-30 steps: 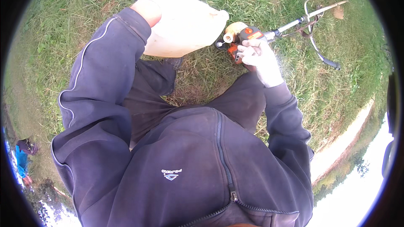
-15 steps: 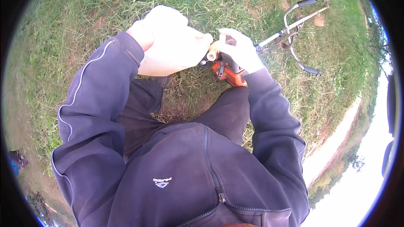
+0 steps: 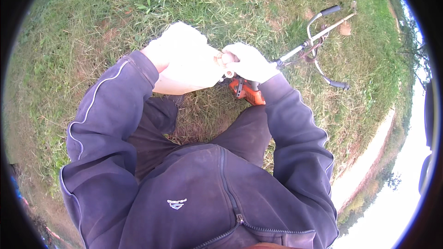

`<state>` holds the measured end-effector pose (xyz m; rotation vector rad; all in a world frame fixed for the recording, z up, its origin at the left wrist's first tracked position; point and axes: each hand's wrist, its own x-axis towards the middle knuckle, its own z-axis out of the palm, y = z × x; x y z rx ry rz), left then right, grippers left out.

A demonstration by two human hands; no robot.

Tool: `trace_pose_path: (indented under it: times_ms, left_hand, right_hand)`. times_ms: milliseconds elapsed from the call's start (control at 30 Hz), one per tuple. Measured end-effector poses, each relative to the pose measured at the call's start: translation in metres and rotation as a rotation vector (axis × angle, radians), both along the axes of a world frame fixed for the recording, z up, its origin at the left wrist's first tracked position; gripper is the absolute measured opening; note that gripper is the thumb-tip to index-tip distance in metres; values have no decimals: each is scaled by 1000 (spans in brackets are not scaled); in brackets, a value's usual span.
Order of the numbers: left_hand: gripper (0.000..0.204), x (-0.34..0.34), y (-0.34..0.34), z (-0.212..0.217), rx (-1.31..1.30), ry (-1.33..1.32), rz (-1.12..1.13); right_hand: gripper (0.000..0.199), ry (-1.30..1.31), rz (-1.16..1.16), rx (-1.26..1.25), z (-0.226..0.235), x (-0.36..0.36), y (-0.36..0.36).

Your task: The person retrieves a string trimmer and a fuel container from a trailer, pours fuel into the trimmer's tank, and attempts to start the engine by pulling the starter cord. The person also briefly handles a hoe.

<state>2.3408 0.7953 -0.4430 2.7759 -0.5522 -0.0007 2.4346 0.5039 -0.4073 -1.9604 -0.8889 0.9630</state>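
Observation:
A pale, bulky plastic can (image 3: 184,76), washed out by strong light, is tilted with its mouth end to the right. My left hand (image 3: 180,41) is closed on its upper side. At the mouth, the fingers of my right hand (image 3: 249,62) close around a pinkish cap (image 3: 227,58). A small pale ring-shaped piece (image 3: 229,74) shows just under those fingers. Below and partly behind my right hand lies the orange engine housing (image 3: 249,92) of a brush cutter, near my right knee.
The brush cutter's shaft (image 3: 318,35) runs off to the upper right, with a curved handlebar and dark grips (image 3: 330,10). Grass (image 3: 207,115) surrounds me. My bent legs flank the work, and a pale strip of ground (image 3: 367,157) curves at the right.
The can and both hands appear slightly lower in view. My right hand has moved left to the can's mouth, and its fingers now close around the cap there.

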Motion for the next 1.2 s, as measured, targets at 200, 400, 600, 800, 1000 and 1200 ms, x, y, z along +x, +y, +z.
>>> trace_pose_path:
  times_ms: [200,400,600,800,1000,1200]
  left_hand:
    - [24,1,-19,50,174,49,-63]
    - [20,-5,-12,70,215,195,2]
    - [15,-4,-13,57,161,139,-32]
    - [15,-6,-14,55,153,130,-53]
    - [15,-2,-15,56,157,123,-67]
    - [16,-8,-12,58,189,146,-47]
  right_hand:
    - [59,-203,87,-406,15,7,5]
    - [66,-478,86,-320,16,-7,17]
    - [63,-335,166,-492,20,-9,13]
    - [59,-511,152,-251,11,-10,6]
    - [51,-397,98,-380,-8,-10,0]
    - [44,-468,69,-211,3,-20,-2]
